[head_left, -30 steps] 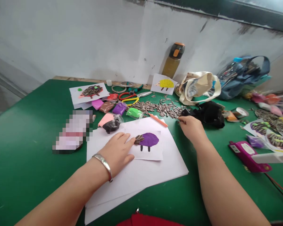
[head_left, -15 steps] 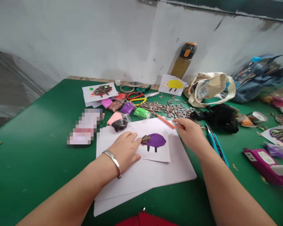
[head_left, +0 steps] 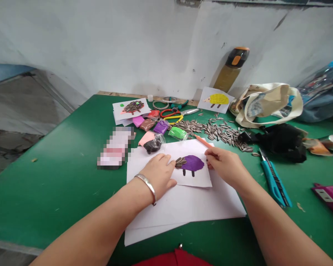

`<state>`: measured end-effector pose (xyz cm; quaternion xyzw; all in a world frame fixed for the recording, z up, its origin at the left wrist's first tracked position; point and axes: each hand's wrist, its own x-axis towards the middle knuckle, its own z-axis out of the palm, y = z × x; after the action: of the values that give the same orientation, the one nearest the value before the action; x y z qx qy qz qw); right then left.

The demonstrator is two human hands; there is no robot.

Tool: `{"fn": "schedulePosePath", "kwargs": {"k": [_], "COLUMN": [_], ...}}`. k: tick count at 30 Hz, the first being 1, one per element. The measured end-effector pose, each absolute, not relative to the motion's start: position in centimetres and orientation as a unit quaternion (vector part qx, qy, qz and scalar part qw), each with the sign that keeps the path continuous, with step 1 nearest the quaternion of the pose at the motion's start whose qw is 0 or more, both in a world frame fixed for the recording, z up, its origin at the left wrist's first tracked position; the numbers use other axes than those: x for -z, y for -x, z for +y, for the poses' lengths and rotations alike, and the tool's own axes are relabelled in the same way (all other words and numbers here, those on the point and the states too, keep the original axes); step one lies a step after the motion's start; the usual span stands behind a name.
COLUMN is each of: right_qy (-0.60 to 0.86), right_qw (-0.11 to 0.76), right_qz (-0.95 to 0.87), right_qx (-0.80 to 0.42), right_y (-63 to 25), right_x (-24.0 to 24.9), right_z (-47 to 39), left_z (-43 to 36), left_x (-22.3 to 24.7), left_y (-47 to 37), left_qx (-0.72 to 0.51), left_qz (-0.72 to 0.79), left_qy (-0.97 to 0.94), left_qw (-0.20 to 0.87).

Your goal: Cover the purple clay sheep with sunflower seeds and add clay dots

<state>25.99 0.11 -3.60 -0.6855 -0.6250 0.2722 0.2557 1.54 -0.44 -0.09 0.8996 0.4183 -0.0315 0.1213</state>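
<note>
A small white card [head_left: 202, 181] with a purple clay oval [head_left: 193, 163] and two black legs lies on larger white sheets [head_left: 166, 210]. Sunflower seeds [head_left: 180, 162] overlap at the oval's left end. My left hand [head_left: 158, 173] rests on the card's left part, fingers stretched out, with the fingertips beside those seeds. My right hand [head_left: 224, 162] is at the card's right edge, thumb and fingers pinched together. What they hold, if anything, is hidden. An orange pen-like stick [head_left: 203, 141] lies just behind the right hand.
Loose sunflower seeds [head_left: 222, 133], clay packets [head_left: 161, 127] and scissors [head_left: 174, 117] lie behind the sheets. To the right are a teal utility knife [head_left: 276, 181], a black bag [head_left: 283, 143] and a cream tote [head_left: 266, 103]. A blurred-out phone-like object [head_left: 115, 147] lies left.
My right hand has moved from beside the loose seeds toward me, to the card's right edge. My left hand stays on the card. The camera view has turned a little left.
</note>
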Motion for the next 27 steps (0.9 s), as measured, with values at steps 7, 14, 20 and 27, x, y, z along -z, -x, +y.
{"fn": "schedulePosePath", "kwargs": {"k": [7,14,20,27], "right_qy": [0.691,0.600,0.571,0.536], "right_qw": [0.324,0.352,0.302,0.256], "right_qz": [-0.599,-0.607,-0.686,-0.783], "right_qx": [-0.244,-0.384,-0.335,-0.185], "right_y": [-26.2,-23.1,-21.7,-21.3], "right_x": [3.0,1.8,2.3,2.8], "right_z": [0.3,-1.1,-1.5,-1.0], "left_z": [-0.3,-0.2,-0.1,-0.2], "left_x": [-0.2,-0.4,-0.3,-0.2], "left_y": [-1.6,-1.7,-1.6,-1.6], "left_qx": [0.024,0.045,0.039,0.040], "left_qz": [0.428,0.425,0.421,0.421], "left_qy": [-0.896,-0.897,-0.899,-0.899], "left_qw": [0.117,0.112,0.112,0.113]}}
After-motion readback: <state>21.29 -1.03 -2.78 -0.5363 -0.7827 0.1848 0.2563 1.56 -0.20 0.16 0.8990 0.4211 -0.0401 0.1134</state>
